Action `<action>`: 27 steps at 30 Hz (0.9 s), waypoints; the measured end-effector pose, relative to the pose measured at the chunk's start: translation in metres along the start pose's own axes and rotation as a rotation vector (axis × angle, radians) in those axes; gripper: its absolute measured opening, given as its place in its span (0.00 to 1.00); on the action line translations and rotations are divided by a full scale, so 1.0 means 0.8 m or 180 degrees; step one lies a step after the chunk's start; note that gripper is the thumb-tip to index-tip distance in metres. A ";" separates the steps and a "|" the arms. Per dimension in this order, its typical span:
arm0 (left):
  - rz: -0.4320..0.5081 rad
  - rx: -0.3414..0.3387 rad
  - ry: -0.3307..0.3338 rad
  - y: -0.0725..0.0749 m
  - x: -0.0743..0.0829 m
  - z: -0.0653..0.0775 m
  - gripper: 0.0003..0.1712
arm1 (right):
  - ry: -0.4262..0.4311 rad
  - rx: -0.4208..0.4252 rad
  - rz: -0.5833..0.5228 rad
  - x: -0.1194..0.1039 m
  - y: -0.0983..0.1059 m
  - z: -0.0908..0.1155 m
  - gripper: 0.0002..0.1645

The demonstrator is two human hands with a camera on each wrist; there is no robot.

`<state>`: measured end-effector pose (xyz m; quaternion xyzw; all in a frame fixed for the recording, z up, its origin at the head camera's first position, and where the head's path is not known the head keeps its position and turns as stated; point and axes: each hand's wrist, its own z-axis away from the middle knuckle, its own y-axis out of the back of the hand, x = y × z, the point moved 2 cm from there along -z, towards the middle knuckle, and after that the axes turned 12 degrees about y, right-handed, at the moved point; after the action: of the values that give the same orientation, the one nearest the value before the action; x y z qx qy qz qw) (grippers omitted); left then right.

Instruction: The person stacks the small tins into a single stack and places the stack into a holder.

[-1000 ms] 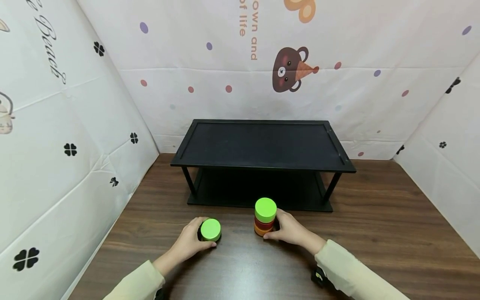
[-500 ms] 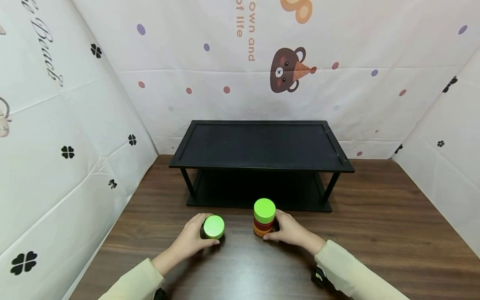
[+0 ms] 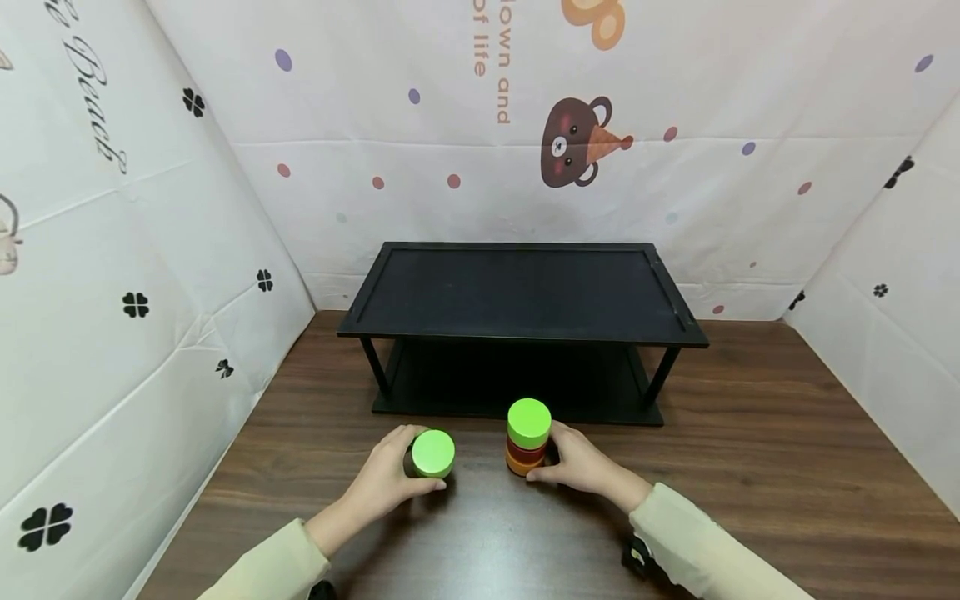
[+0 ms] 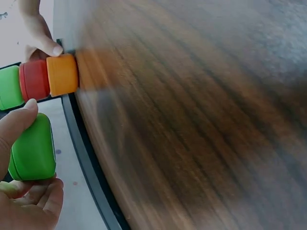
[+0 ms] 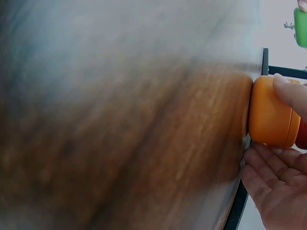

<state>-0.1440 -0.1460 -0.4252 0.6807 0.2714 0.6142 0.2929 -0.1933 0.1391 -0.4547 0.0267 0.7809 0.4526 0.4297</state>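
A green cylindrical block [image 3: 433, 452] is gripped in my left hand [image 3: 381, 482], thumb on the near side and fingers round the far side. In the left wrist view this block [image 4: 34, 148] is held above the tabletop. To its right stands an upright stack of an orange block [image 3: 523, 467], a red block [image 4: 34, 79] and, on top, another green block [image 3: 529, 422]. My right hand [image 3: 579, 458] holds the stack low down. The right wrist view shows its thumb and fingers on either side of the orange block [image 5: 271, 112].
Behind the stack is a black two-tier rack [image 3: 517, 292], its lower shelf [image 3: 480, 375] close to the wooden table [image 3: 750, 433]. White printed sheets [image 3: 450, 208] enclose the table at the back and both sides.
My left hand has moved a little to the right with its green block, closer to the stack. The right hand and the stack have stayed in place.
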 end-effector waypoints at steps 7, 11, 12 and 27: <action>0.0013 -0.0048 0.0076 0.005 0.008 0.000 0.36 | -0.0001 -0.0004 0.0001 0.001 0.000 0.000 0.40; 0.0038 -0.0062 0.0069 0.008 0.014 0.000 0.35 | -0.0015 0.0003 0.0009 0.001 0.000 0.000 0.40; 0.0052 -0.0059 0.0066 0.008 0.016 0.000 0.35 | -0.0018 0.0006 0.0013 0.001 0.000 0.000 0.40; 0.0126 0.0120 -0.0018 0.018 0.040 0.002 0.36 | -0.0007 0.0033 0.0003 0.006 -0.002 0.002 0.39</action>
<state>-0.1392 -0.1324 -0.3935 0.6931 0.2685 0.6127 0.2686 -0.1943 0.1411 -0.4595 0.0298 0.7828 0.4486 0.4302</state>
